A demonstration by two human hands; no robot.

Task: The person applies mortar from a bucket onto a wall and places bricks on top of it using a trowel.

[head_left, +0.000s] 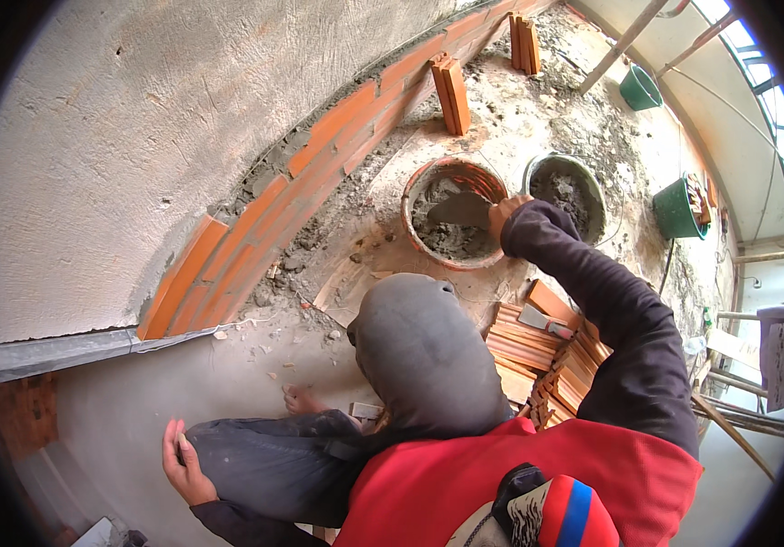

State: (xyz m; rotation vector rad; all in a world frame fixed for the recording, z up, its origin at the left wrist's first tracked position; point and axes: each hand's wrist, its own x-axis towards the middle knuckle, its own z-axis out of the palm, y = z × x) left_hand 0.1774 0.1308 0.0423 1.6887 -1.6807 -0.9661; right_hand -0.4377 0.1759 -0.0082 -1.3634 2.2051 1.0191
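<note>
Gripped in my right hand [504, 217] is a trowel [459, 210], its mortar-smeared blade over the grey mortar [454, 239] in an orange-rimmed bucket [407, 223]. The hand itself is at the bucket's right rim. Beside it stands a second bucket [603, 196], grey-rimmed, also holding mortar. At the lower left my left hand [189, 469] rests against the dark trouser leg [264, 456], fingers extended and partly hidden by the knee. Along the wall [164, 137] runs a low course of orange bricks [260, 232] with grey mortar in the joints.
Loose bricks [510, 342] lie piled below my right arm, with a red-handled scraper [545, 322] on them. Upright bricks [451, 96] stand near the wall. Green buckets [640, 88] and poles [624, 46] are at the far right. A rounded grey form [428, 356] rises before my chest.
</note>
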